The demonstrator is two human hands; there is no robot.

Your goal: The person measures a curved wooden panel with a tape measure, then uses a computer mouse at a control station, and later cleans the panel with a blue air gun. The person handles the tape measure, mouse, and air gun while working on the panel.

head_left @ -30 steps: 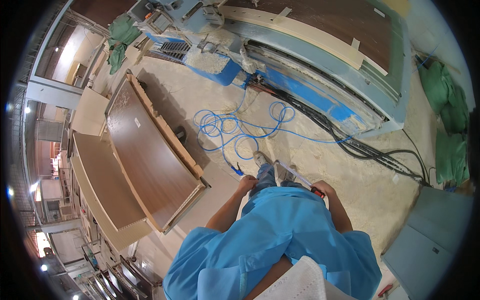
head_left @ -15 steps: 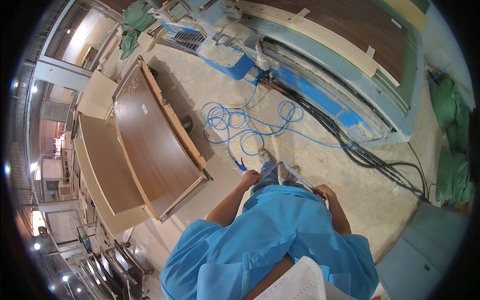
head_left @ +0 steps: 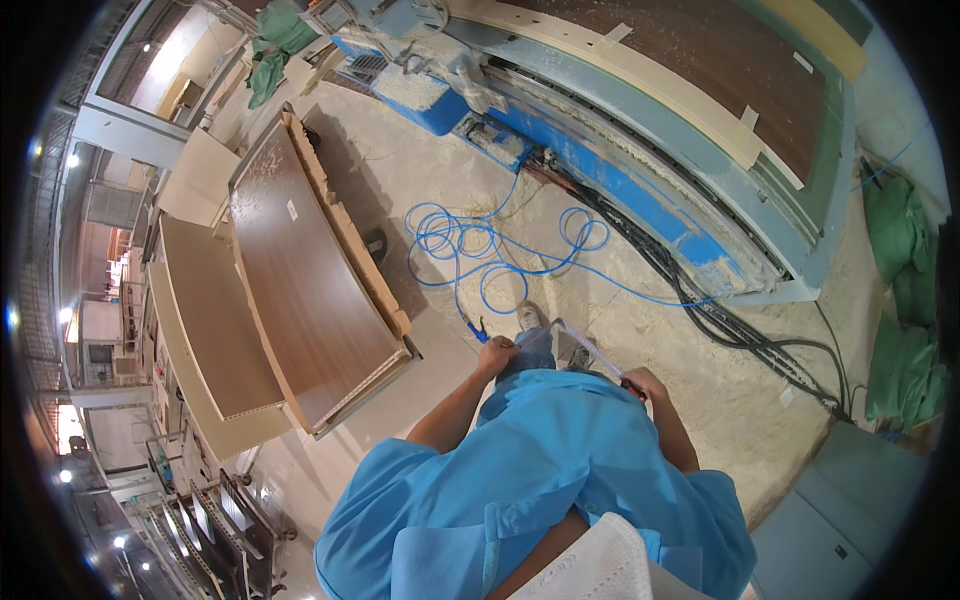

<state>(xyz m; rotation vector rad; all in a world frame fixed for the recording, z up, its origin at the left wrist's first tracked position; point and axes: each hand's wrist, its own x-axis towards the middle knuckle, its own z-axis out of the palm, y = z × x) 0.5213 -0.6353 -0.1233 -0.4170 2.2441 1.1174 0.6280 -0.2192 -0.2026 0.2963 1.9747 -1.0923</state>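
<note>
- One woodworking machine (head_left: 692, 243), dusted pale; best given clearance.
- Two broad brown panels (head_left: 310, 290) at left.
- One blue air hose (head_left: 541, 271) in loose loops ahead of two shoes (head_left: 530, 318); watch the footing.
- Two hands: right hand (head_left: 645, 383) wrapped around the case, left hand (head_left: 497, 355) apparently pinching the blade's free end, its exact grip too small to tell.
- One tape measure (head_left: 594, 348), strung between them, blade sharply bent; an even hold at both ends should prevent twisting.
</note>
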